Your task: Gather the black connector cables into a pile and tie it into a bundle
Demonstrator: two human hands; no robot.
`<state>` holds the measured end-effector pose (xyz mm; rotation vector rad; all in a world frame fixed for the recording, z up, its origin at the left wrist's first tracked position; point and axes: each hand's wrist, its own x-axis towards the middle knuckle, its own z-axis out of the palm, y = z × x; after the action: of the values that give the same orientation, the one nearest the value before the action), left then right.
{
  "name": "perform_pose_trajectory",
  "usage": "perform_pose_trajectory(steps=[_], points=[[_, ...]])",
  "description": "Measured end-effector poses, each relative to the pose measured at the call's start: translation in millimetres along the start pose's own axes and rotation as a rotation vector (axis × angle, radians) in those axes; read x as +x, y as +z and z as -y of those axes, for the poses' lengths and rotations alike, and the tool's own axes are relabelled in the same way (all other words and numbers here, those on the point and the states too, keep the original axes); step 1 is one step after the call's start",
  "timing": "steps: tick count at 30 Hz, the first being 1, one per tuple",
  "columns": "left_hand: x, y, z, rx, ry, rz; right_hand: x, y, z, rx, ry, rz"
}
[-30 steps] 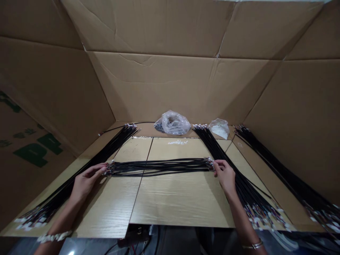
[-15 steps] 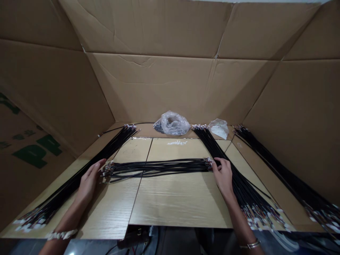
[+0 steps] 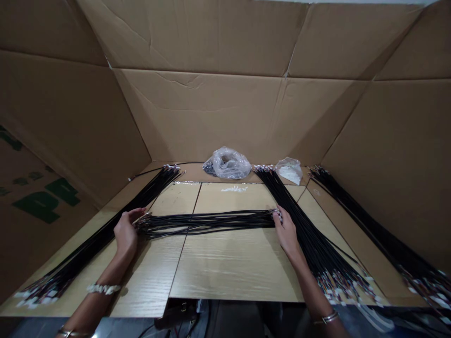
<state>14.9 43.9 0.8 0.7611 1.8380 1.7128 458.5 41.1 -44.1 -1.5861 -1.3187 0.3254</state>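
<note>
A bundle of thin black cables (image 3: 211,219) lies crosswise on the wood-grain table (image 3: 239,267), with loose wire ends and small connectors at both ends. My left hand (image 3: 127,232) is cupped round the bundle's left end, partly covering the wire tips. At the right end, my right hand (image 3: 287,232) has thumb and fingers closed round the pale connectors. To the left, a long pile of black cables (image 3: 116,225) slants along the table. Another large pile of black cables (image 3: 299,220) passes just behind my right hand.
Cardboard walls (image 3: 218,112) enclose the back and sides. By the back wall sit a clear plastic bag (image 3: 230,163) and a smaller bag with white contents (image 3: 289,170). A third cable pile (image 3: 366,225) runs along the right wall. The table's front edge has a step.
My left hand has moved right, onto the wire ends of the bundle. My right hand has shifted slightly left, closer round the connectors. The bundle stays in nearly the same place.
</note>
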Motion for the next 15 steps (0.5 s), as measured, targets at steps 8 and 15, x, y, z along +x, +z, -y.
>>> perform_pose_trajectory(steps=[8, 15], points=[[1, -2.7, -6, -0.055, -0.003, -0.073, 5, -31, 17, -0.138, -0.088, -0.073], [2, -11.7, -4, 0.062, 0.107, -0.081, 19, -70, 12, -0.753, 0.062, 0.071]])
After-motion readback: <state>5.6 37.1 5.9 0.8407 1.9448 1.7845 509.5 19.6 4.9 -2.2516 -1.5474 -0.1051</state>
